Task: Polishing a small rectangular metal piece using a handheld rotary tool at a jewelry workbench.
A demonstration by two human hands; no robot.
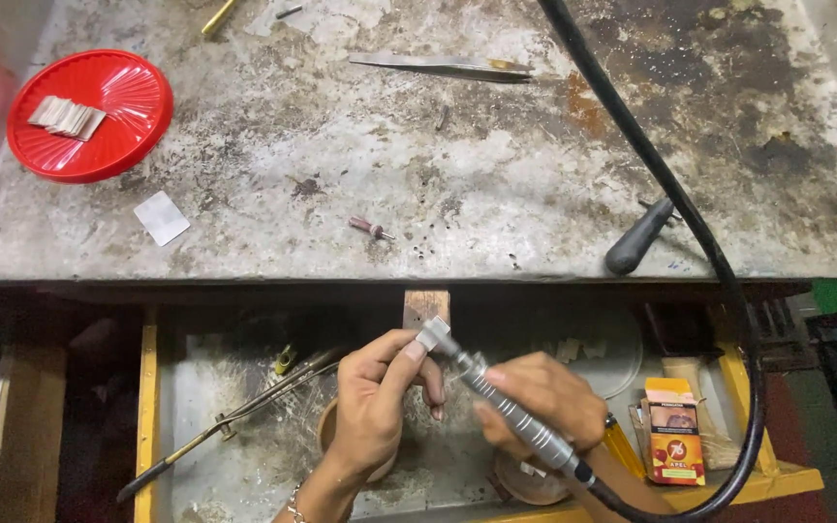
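A stained metal workbench [457, 184] fills the upper view, with an open drawer [234, 455] below its front edge. A black flexible shaft [670, 184] crosses the bench and curves round to a silver rotary handpiece [511, 412], gripped in the right hand [544, 402]. The left hand [380, 397] pinches what looks like a small square metal piece [430, 335] against the handpiece tip, just under a wooden bench peg [426, 305]. A red plate [89, 116] sits far left
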